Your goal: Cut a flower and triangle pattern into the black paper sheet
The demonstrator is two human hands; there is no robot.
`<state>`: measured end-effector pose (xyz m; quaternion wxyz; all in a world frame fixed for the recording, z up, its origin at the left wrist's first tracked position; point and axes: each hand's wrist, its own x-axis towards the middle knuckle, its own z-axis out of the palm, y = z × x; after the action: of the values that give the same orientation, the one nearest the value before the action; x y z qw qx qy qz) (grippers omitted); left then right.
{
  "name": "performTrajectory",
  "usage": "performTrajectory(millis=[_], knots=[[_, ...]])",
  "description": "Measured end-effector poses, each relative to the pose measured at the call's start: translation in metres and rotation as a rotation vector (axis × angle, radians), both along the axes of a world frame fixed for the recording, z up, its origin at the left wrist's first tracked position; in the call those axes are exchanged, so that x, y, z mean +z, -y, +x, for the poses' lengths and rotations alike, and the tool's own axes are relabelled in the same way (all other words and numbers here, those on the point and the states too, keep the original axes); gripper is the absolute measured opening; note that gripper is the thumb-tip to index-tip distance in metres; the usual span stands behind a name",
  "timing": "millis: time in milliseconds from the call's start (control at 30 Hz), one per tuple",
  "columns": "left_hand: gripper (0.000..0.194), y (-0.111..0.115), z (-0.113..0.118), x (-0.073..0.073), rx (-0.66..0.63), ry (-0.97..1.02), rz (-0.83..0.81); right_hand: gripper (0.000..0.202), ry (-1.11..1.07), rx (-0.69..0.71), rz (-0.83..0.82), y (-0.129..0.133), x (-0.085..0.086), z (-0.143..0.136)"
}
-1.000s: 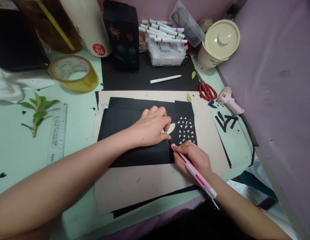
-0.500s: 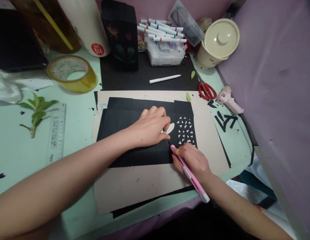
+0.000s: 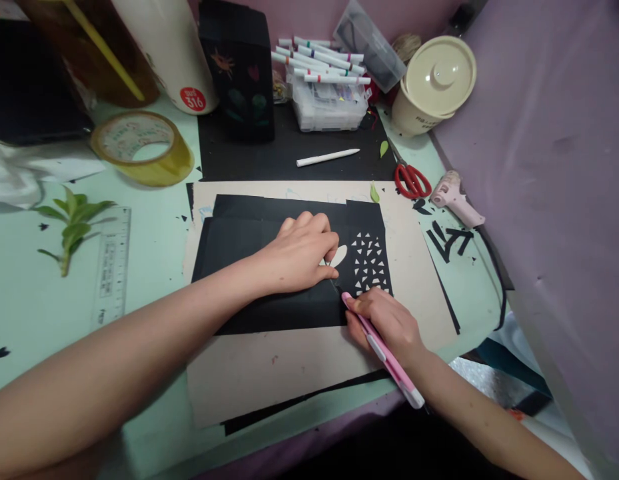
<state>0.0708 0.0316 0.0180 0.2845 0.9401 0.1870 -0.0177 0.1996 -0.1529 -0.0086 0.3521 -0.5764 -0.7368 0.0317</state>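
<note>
A black paper sheet [image 3: 279, 313] with a leaf-shaped opening [image 3: 340, 256] and several small triangular cutouts [image 3: 368, 260] lies flat on a pale board [image 3: 269, 373]. My left hand [image 3: 306, 250] presses down on this sheet beside the leaf opening, its fingers curled and its thumb just below the opening. What lies under the fingers is hidden. In my right hand [image 3: 389, 323] is a pink utility knife [image 3: 384, 350], held like a pen. Its blade points up and left, at the black paper just below my left thumb.
Right of the board lie red-handled scissors [image 3: 412, 181], a pink glue gun [image 3: 458, 199] and black paper strips [image 3: 448, 240]. Behind are a white pen [image 3: 328, 157], markers [image 3: 324, 60] and a lidded cream pot [image 3: 434, 83]. At left are tape [image 3: 142, 148], a leafy sprig [image 3: 69, 227] and a ruler [image 3: 112, 263].
The knife and my right hand have shifted slightly down and right, drawing the blade a little away from my left thumb. My left hand stays in place on the paper.
</note>
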Motion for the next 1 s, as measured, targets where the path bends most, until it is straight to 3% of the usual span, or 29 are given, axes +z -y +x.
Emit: performTrajectory(millis=[1000], knots=[[0.024, -0.001, -0.0004, 0.0006, -0.001, -0.018, 0.006, 0.025, -0.071, 0.002, -0.023, 0.0091, 0.0002, 0.0011]])
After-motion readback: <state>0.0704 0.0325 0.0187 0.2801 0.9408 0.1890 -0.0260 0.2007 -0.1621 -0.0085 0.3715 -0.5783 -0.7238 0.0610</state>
